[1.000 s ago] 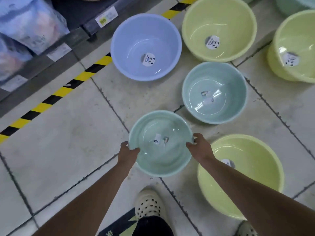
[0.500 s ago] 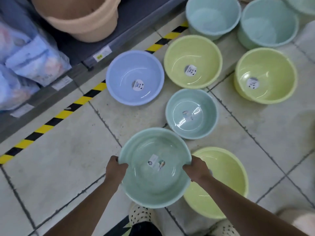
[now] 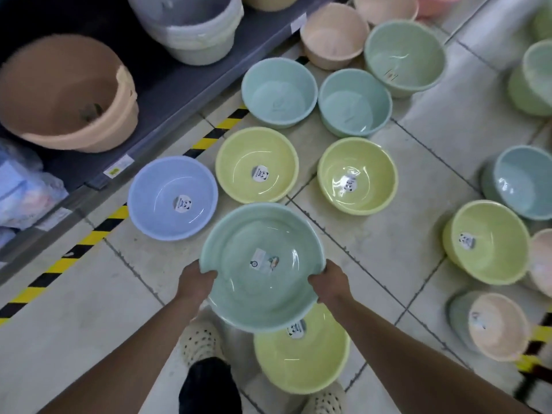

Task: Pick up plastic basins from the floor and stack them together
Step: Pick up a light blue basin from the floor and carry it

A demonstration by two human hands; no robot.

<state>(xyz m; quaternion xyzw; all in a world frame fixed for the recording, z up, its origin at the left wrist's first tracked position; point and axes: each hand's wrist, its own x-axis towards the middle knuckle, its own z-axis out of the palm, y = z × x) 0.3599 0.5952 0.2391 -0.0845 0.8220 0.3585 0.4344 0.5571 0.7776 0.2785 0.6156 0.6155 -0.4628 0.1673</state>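
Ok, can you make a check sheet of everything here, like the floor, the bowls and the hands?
Surface: pale tiled floor with dark grout lines and a yellow-black tape strip.
Job's things: held teal basin, off the floor; blue basin, yellow basins and more teal and peach ones on the floor.
Clutter: nothing seen.
Grippers: left hand and right hand grip the held basin's rim on opposite sides.
Cables: nothing seen.
Surroundings: dark shelf with a brown tub, stacked grey tubs, bagged goods; shoes below.
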